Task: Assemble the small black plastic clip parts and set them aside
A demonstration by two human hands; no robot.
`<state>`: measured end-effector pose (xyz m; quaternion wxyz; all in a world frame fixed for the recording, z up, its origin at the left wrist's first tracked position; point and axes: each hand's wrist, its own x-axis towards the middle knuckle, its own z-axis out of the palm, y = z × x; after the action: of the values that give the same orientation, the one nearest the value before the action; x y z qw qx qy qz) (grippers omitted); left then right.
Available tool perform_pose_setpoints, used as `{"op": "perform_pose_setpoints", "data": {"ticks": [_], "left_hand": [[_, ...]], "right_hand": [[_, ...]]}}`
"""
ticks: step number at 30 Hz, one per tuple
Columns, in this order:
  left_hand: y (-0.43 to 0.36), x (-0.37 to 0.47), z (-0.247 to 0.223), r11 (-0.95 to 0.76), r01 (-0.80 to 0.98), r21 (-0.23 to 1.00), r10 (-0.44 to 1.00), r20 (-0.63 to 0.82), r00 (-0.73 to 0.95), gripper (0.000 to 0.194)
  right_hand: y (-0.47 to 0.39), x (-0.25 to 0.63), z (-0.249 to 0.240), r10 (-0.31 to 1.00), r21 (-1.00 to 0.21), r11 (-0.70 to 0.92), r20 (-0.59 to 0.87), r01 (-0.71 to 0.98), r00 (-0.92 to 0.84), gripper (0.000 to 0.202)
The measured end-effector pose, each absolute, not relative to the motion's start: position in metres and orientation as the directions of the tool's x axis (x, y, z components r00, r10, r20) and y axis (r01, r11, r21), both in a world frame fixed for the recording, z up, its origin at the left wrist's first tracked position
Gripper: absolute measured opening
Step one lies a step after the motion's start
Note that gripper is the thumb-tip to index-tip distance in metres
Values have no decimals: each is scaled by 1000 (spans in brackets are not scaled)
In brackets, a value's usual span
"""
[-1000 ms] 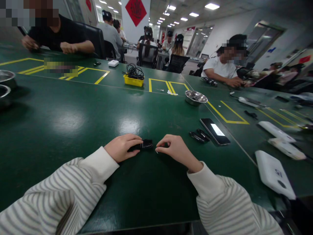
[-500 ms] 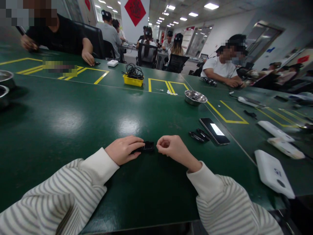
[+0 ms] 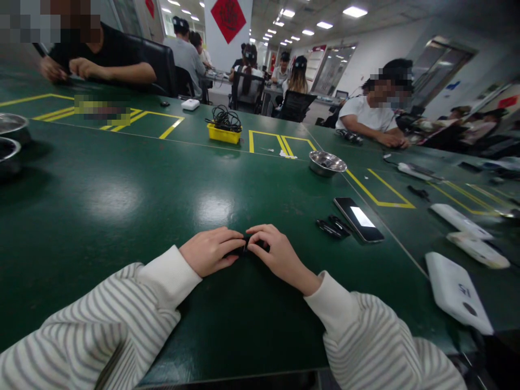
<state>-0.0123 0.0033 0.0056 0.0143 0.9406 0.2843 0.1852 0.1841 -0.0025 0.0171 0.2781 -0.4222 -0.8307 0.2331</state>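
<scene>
Black and mostly covered, the item (image 3: 245, 246) lies on the green table (image 3: 260, 330) between both hands. Left hand (image 3: 211, 251) holds it, thumb and fingers nearly closed. Right hand (image 3: 277, 252) curls at its other end, fingertips close together; whether they grip it, I cannot tell. Bundles (image 3: 333, 226) lie beside a phone (image 3: 358, 219).

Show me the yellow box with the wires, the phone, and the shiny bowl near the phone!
Yellow box (image 3: 224, 135): head view, on its front wall.
Phone (image 3: 361, 218): head view, on its lit screen.
Shiny bowl (image 3: 326, 171): head view, on its outer wall.
</scene>
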Motion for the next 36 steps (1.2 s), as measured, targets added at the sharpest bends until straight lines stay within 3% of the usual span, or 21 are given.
{"op": "perform_pose_setpoints", "data": {"ticks": [9,18,36], "left_hand": [[3,-12,6,-831,536,152,553,340,761,25],[5,-12,4,-806,552,214,590,369,718,24],[10,18,-2,-775,578,253,628,410,662,25]], "right_hand": [[-5,182,17,822,-599,553,279,580,-496,8],[-9,181,17,824,-468,566,314,678,-472,10],[-6,213,11,776,-373,627,374,684,-508,14]]}}
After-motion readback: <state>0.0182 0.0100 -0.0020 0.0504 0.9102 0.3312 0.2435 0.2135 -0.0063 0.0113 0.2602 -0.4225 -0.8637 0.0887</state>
